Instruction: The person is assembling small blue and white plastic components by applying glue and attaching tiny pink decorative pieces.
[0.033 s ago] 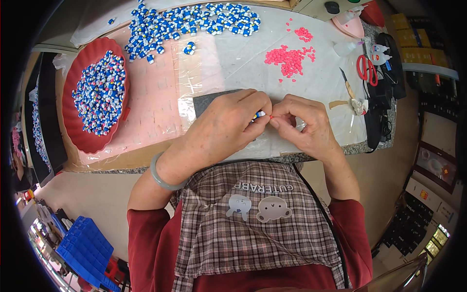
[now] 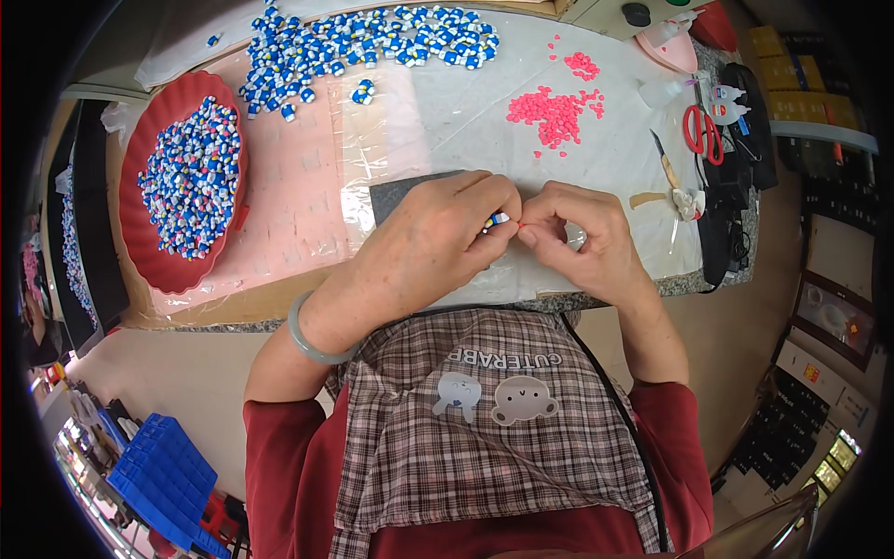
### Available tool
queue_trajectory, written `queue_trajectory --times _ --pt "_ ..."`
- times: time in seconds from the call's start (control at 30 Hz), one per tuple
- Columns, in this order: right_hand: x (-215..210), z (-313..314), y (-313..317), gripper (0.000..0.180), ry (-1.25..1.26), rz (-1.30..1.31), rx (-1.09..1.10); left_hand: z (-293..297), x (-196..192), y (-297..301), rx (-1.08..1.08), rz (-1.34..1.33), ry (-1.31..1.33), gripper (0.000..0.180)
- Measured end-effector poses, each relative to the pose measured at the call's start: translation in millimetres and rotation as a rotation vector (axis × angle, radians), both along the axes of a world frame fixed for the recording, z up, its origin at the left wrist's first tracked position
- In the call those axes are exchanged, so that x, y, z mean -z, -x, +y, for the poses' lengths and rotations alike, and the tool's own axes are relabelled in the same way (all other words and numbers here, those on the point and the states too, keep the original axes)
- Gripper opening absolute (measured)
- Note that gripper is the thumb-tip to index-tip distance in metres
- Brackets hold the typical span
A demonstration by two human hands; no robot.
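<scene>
Over the table's near edge my two hands meet at their fingertips. In a closed pinch, my left hand (image 2: 456, 224) holds a small blue-and-white figurine (image 2: 496, 221) with a touch of yellow on it. My right hand (image 2: 579, 238) has thumb and forefinger pressed together on a tiny red piece (image 2: 521, 224), right beside the figurine; its shape is too small to make out. Under my left hand lies a dark grey mat (image 2: 391, 194), partly covered. Beyond my right hand are scattered small pink-red pieces (image 2: 551, 116), some of them heart-shaped.
A red scalloped tray (image 2: 140, 238) full of blue-and-white figurines stands at the left. More loose figurines (image 2: 372, 37) spread along the far side. At the right lie red-handled scissors (image 2: 700, 136), a thin-bladed knife (image 2: 665, 160), small bottles (image 2: 726, 104) and a pink dish (image 2: 675, 54).
</scene>
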State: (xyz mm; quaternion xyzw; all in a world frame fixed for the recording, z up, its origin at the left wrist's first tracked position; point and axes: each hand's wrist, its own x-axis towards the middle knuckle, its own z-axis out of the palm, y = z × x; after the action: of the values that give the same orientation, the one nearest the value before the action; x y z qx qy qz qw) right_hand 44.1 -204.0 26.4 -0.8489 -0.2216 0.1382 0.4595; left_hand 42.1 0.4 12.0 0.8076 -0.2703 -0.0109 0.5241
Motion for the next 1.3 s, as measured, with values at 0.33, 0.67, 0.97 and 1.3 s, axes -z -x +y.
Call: queue_trajectory --times 0.33,0.67,0.97,1.3 --pt "15 -13 -11 0.008 -0.275 0.645 0.069 24 0 -1 -0.072 0.205 0.088 0.019" --pt "27 -8 -15 0.009 -0.184 0.755 -0.009 32 8 6 -0.168 0.437 0.281 0.019" --pt "28 -5 -17 0.013 -0.132 0.754 -0.004 38 10 4 -0.094 0.357 0.246 0.019" --pt "5 -2 -14 0.007 -0.191 0.687 0.034 31 10 11 -0.134 0.65 0.459 0.02"
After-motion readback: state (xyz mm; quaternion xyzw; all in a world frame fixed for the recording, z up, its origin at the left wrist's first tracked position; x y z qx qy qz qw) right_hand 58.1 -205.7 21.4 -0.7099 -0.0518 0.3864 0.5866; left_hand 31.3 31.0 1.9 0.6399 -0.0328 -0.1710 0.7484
